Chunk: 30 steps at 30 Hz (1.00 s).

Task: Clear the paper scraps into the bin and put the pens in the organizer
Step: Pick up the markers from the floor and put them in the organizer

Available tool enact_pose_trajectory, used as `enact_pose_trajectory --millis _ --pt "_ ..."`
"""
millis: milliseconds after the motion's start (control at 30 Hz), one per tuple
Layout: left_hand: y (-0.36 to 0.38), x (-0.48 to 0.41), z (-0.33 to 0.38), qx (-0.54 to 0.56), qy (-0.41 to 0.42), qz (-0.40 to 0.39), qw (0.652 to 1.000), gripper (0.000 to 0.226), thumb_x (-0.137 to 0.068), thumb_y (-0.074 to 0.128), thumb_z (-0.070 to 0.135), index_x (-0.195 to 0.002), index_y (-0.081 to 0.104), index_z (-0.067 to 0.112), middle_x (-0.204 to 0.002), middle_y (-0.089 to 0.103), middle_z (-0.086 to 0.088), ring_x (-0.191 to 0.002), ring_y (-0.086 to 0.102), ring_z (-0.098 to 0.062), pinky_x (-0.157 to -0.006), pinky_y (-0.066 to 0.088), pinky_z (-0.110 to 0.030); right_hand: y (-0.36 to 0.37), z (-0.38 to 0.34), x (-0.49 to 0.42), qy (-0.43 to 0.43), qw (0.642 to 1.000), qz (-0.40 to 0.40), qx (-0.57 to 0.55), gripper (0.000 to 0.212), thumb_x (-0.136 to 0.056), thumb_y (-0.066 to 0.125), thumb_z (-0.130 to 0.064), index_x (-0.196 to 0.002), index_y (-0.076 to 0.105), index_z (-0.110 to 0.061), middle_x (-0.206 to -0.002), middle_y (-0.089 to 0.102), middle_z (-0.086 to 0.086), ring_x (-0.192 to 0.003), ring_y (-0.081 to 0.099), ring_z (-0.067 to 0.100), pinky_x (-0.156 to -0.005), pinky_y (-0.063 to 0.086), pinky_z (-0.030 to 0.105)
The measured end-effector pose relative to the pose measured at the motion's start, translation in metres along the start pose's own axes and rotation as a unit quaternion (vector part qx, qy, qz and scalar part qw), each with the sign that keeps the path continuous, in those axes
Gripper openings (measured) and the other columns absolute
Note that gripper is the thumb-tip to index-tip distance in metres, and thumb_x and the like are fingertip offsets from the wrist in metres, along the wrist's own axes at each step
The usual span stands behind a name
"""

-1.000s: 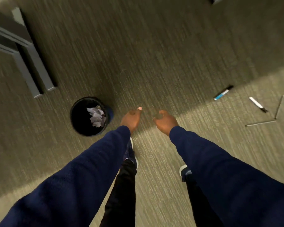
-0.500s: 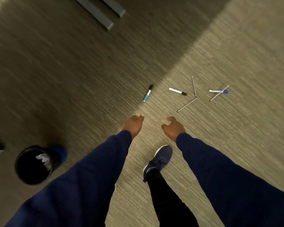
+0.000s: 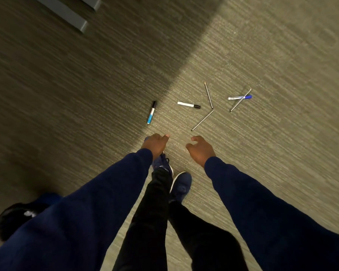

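Holding nothing in left hand or right hand, fingers loosely curled, just short of blue marker lying lengthwise away, black cap at far end.

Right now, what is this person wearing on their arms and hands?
Long navy-blue sleeves cover both arms to the wrists: the left sleeve and the right sleeve, plain, with no markings. The left hand and right hand are bare, without gloves.
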<state>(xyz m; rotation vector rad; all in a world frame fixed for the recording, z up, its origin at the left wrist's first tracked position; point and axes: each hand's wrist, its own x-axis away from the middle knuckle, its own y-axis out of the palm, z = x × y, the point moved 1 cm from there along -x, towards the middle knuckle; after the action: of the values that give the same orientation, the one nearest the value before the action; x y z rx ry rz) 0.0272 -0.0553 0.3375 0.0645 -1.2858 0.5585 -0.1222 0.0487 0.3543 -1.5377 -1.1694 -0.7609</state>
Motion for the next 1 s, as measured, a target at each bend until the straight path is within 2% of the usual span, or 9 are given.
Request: enact_pose_trajectory --millis 100,167,300,467,533,633,767,867,1000 --pt "-0.011 -0.032 0.003 -0.026 0.0 -0.003 1.0 0.055 -0.103 0.04 0.05 -0.116 0.059 0.001 -0.122 0.061 -0.018 -0.113 0.057 -0.033 -0.099 0.042 -0.036 -0.003 -0.011 -0.036 0.027 0.997 0.001 -0.076 0.013 -0.092 0.056 -0.03 -0.093 0.062 -0.019 -0.088 0.068 0.008 -0.075 0.064 0.024 -0.078 0.058 0.041" --pt "-0.014 -0.058 0.002 -0.046 0.001 -0.004 0.999 0.057 -0.102 0.04 0.052 -0.121 0.059 0.001 -0.125 0.061 -0.017 -0.117 0.057 -0.035 -0.102 0.043 -0.039 0.001 -0.017 -0.068 0.059 0.988 -0.001 -0.143 0.02 -0.092 0.053 -0.029 -0.078 0.06 -0.016 -0.087 0.067 0.011 -0.072 0.064 0.025 -0.077 0.06 0.045" --pt "-0.008 -0.125 -0.006 -0.094 -0.003 0.004 0.996 0.062 -0.102 0.041 0.054 -0.117 0.062 -0.002 -0.122 0.064 -0.024 -0.114 0.061 -0.039 -0.099 0.047 -0.044 0.015 -0.017 -0.147 0.131 0.956 -0.002 -0.262 0.025 -0.093 0.051 -0.03 -0.079 0.059 -0.011 -0.083 0.067 0.009 -0.063 0.062 0.021 -0.067 0.06 0.036" --pt "0.009 -0.209 -0.031 -0.082 -0.036 0.043 0.995 0.054 -0.096 0.05 0.058 -0.114 0.06 0.008 -0.12 0.066 -0.02 -0.106 0.063 -0.034 -0.092 0.049 -0.04 0.027 -0.016 -0.249 0.177 0.929 -0.049 -0.322 0.032 -0.097 0.048 -0.033 -0.081 0.056 -0.007 -0.083 0.063 0.009 -0.064 0.059 0.022 -0.072 0.06 0.038" --pt "0.018 -0.238 -0.041 -0.076 -0.04 0.081 0.993 0.054 -0.095 0.056 0.053 -0.124 0.057 0.008 -0.125 0.064 -0.02 -0.113 0.062 -0.036 -0.094 0.048 -0.041 0.027 -0.012 -0.286 0.193 0.914 -0.072 -0.35 0.036 -0.101 0.045 -0.036 -0.093 0.057 -0.003 -0.083 0.061 0.009 -0.065 0.059 0.022 -0.061 0.057 0.034" --pt "0.029 -0.273 -0.05 -0.134 -0.05 0.146 0.979 0.057 -0.097 0.059 0.042 -0.138 0.05 0.004 -0.135 0.057 -0.021 -0.121 0.056 -0.039 -0.093 0.044 -0.04 0.025 -0.01 -0.334 0.185 0.905 -0.075 -0.375 0.042 -0.102 0.043 -0.044 -0.118 0.053 -0.006 -0.09 0.064 0.012 -0.072 0.064 0.024 -0.06 0.056 0.035" --pt "0.038 -0.31 -0.059 -0.162 -0.071 0.217 0.96 0.05 -0.097 0.056 0.031 -0.136 0.045 0.002 -0.132 0.057 -0.024 -0.118 0.057 -0.043 -0.092 0.045 -0.044 0.022 -0.009 -0.381 0.201 0.88 -0.046 -0.428 0.039 -0.098 0.051 -0.05 -0.091 0.05 -0.011 -0.107 0.064 0.015 -0.093 0.069 0.027 -0.049 0.054 0.031" --pt "0.042 -0.331 -0.06 -0.136 -0.084 0.233 0.959 0.041 -0.094 0.052 0.023 -0.13 0.047 0.003 -0.131 0.058 -0.023 -0.118 0.057 -0.044 -0.095 0.046 -0.047 0.022 -0.005 -0.403 0.2 0.881 -0.045 -0.427 0.043 -0.099 0.049 -0.051 -0.099 0.051 -0.008 -0.104 0.065 0.014 -0.086 0.068 0.026 -0.034 0.041 0.021" --pt "0.04 -0.347 -0.053 -0.139 -0.087 0.305 0.938 0.046 -0.092 0.059 0.029 -0.128 0.046 0.003 -0.129 0.06 -0.023 -0.116 0.06 -0.044 -0.093 0.048 -0.049 0.021 0.0 -0.414 0.184 0.893 -0.044 -0.409 0.027 -0.104 0.048 -0.035 -0.099 0.053 -0.009 -0.086 0.068 0.014 -0.073 0.069 0.024 -0.037 0.044 0.021"
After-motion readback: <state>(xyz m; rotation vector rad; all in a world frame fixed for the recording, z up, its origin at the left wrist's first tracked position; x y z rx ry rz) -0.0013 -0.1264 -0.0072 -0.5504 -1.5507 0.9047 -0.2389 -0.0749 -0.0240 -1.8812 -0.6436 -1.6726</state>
